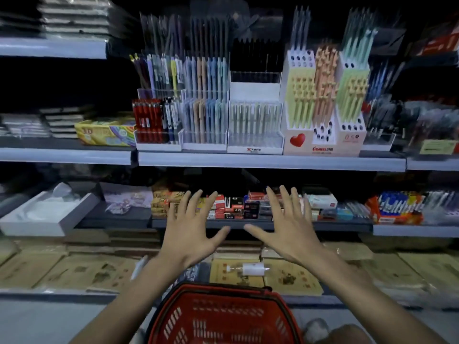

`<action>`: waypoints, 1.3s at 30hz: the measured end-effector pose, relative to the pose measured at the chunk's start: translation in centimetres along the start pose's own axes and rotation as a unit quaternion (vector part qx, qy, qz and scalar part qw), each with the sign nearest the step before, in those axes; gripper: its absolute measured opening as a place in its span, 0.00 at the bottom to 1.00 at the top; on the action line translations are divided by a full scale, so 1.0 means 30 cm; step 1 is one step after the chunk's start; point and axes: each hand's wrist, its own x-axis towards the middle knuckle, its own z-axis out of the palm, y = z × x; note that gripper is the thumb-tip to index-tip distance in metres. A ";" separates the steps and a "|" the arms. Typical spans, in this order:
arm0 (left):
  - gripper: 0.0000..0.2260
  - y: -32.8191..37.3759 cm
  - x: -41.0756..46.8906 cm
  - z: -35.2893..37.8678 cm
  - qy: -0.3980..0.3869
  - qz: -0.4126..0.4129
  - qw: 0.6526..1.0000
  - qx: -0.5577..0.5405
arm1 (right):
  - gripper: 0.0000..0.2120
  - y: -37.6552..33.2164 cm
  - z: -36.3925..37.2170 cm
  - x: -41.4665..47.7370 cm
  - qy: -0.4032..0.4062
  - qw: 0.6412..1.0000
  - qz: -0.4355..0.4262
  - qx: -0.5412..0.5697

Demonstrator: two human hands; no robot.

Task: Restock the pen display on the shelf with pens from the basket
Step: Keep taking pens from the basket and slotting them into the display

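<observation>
Both my hands are stretched out in front of me, palms down and fingers spread, holding nothing. My left hand [192, 229] and my right hand [289, 227] hover side by side before the lower shelf. Below them, at the bottom centre, sits a red plastic basket [223, 316]; I see no pens inside it from here. The pen display [250, 103] stands on the middle shelf above my hands: clear tiered racks with red, pastel and white pens, and a white cardboard stand [325, 135] with green and orange pens and several vacant holes.
The middle shelf edge [270, 161] runs above my hands. Small boxes of refills [236, 206] fill the lower shelf behind my fingers. A white open box [47, 212] lies at left. Flat paper packs [74, 269] and a small white bottle [250, 268] lie on the bottom shelf.
</observation>
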 end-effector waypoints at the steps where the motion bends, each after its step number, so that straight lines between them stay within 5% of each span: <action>1: 0.40 -0.011 -0.034 0.039 -0.007 0.000 1.000 0.003 | 0.53 0.003 0.050 -0.020 -0.001 1.000 -0.012 -0.009; 12: 0.42 -0.150 -0.391 0.463 -0.192 -0.070 0.977 0.052 | 0.56 0.104 0.614 -0.225 -0.151 0.987 -0.038 -0.036; 21: 0.40 -0.193 -0.555 0.720 -0.352 -0.154 0.923 0.017 | 0.52 0.096 0.934 -0.309 -0.359 0.933 0.017 0.016; 34: 0.40 -0.250 -0.713 1.141 -0.478 -0.261 0.837 -0.056 | 0.48 0.020 1.385 -0.340 -0.495 0.867 0.039 0.035; 39: 0.45 -0.301 -0.741 1.291 -0.540 -0.227 0.808 -0.064 | 0.47 0.011 1.564 -0.320 -0.534 0.842 0.067 0.042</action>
